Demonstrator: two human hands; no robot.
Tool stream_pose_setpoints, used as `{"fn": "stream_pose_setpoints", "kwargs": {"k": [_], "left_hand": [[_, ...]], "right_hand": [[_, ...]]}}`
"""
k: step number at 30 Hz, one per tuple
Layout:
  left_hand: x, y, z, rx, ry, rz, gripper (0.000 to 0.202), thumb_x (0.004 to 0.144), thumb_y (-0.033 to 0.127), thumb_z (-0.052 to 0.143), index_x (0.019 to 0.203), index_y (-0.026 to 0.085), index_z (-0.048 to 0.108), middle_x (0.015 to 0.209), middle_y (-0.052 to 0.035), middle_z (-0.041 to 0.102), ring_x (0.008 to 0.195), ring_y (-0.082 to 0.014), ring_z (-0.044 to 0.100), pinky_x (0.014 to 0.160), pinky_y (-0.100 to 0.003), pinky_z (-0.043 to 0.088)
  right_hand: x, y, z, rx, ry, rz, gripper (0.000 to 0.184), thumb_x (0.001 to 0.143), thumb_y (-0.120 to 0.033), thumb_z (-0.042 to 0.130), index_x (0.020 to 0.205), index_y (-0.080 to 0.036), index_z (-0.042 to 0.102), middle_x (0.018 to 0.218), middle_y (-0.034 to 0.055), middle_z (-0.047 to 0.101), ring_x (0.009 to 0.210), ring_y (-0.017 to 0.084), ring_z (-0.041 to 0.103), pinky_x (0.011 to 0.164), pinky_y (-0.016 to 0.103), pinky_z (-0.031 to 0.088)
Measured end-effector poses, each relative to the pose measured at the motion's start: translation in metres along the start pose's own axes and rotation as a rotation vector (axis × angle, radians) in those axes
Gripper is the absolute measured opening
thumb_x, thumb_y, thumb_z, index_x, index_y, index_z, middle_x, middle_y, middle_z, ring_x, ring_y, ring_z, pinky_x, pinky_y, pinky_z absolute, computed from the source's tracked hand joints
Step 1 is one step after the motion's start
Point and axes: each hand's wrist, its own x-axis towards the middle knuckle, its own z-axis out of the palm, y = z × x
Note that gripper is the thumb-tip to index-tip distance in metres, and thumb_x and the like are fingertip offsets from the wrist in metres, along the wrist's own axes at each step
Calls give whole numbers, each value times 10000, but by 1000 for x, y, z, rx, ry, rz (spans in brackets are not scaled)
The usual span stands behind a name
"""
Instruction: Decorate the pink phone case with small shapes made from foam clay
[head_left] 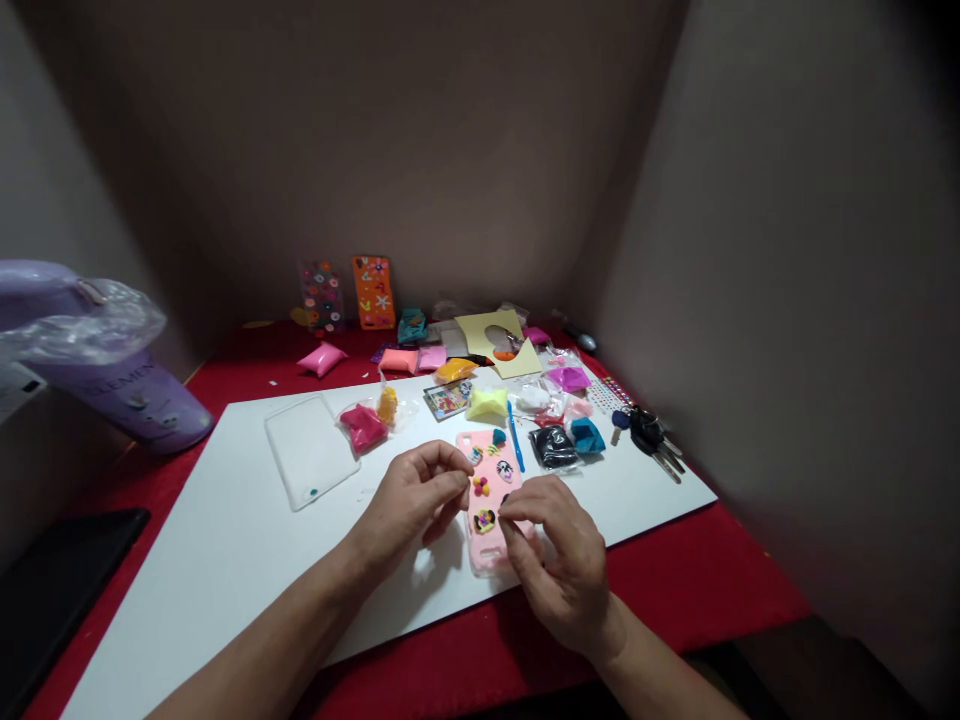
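A pink phone case (487, 542) lies on the white board in front of me, dotted with small clay decorations, among them a red and yellow flower (481, 487). My left hand (421, 492) hovers at the case's left edge, thumb and forefinger pinched together. Over the lower right side of the case is my right hand (559, 545), its fingertips also pressed together. Whatever either pinch holds is too small to make out. The right fingers partly cover a dark decoration. Beyond the case's upper right edge lies a blue modelling tool (516, 438).
Packets of coloured clay, such as a black one (553, 447) and a yellow one (487, 404), lie behind the case. A clear tablet cover (311, 452) rests left, keys (655, 440) right. An orange case (373, 292) leans at the back wall; a purple bottle (135, 390) stands left.
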Motion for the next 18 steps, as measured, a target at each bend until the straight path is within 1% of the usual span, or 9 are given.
{"fn": "stream_pose_setpoints", "kwargs": {"k": [9, 15, 18], "left_hand": [[1, -2, -1, -11, -27, -3, 107, 803, 234, 594, 785, 143, 541, 578, 37, 527, 369, -32, 343, 315, -145, 230], [0, -5, -3, -35, -45, 3, 174, 816, 298, 616, 805, 141, 542, 616, 22, 539, 433, -44, 370, 328, -133, 289], [0, -6, -4, -33, -49, 8, 201, 820, 325, 615, 800, 141, 534, 622, 19, 542, 434, -44, 372, 329, -135, 307]], "right_hand": [[2, -2, 2, 12, 14, 3, 227, 754, -3, 584, 904, -171, 564, 821, 58, 612, 803, 187, 559, 702, 359, 473], [2, -3, 2, 5, 8, 12, 197, 761, -18, 588, 873, -178, 559, 807, 59, 613, 793, 191, 567, 695, 358, 475], [3, -3, 1, 2, 8, 11, 174, 775, -38, 577, 876, -179, 559, 804, 61, 613, 789, 194, 568, 692, 360, 472]]}}
